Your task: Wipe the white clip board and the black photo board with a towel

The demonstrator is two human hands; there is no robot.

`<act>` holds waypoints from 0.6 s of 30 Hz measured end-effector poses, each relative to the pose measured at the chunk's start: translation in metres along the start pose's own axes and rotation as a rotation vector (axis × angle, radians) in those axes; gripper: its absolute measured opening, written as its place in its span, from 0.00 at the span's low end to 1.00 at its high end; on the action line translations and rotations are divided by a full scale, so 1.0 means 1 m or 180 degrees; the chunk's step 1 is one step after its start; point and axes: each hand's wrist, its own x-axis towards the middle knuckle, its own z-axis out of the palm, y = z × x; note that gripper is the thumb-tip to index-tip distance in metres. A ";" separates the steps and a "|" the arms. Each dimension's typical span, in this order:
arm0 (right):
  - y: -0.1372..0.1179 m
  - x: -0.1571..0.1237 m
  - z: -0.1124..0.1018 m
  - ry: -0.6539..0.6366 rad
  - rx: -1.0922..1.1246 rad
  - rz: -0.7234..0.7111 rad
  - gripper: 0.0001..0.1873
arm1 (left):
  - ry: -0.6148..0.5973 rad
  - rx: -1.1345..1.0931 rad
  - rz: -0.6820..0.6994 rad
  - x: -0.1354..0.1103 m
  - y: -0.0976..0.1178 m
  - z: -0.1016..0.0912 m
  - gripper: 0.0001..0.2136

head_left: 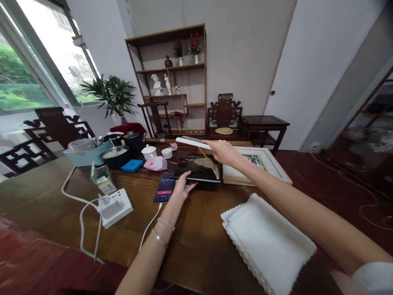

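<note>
My left hand [183, 185] is closed on the near edge of a dark, glossy flat panel [187, 166], thumb on top and fingers beneath. A pale tan shape shows on the panel's right part. Above it, my right hand [225, 152] grips a thin white flat object [190, 141], seen nearly edge-on, so its kind is hard to make out. Right of the panel, partly behind my right forearm, lies a pale wooden frame [278, 166] with a white border and a picture inside. A phone [164, 187] showing a timer lies by my left hand.
Folded white cloths [264, 241] lie at the table's near right. On the left stand a white power strip [118, 209] with loose cables, a small open box [103, 179], a blue box [132, 165], pots [116, 155], a light-blue bin [89, 155] and a white lidded cup [149, 152].
</note>
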 end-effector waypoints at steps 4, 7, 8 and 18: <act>0.000 0.005 0.002 -0.0054 -0.0032 -0.0004 0.33 | -0.0127 0.0077 0.0250 -0.033 0.013 -0.012 0.06; -0.001 0.008 0.011 -0.0124 -0.0042 0.0045 0.32 | -0.0004 0.0125 0.0519 -0.066 0.019 -0.029 0.06; -0.002 0.008 0.015 -0.0152 -0.0041 0.0054 0.32 | 0.0091 0.0175 0.0591 -0.078 0.020 -0.036 0.06; -0.011 0.002 0.063 -0.0427 -0.0021 -0.0077 0.34 | 0.1176 0.0408 -0.0040 -0.180 0.006 -0.112 0.15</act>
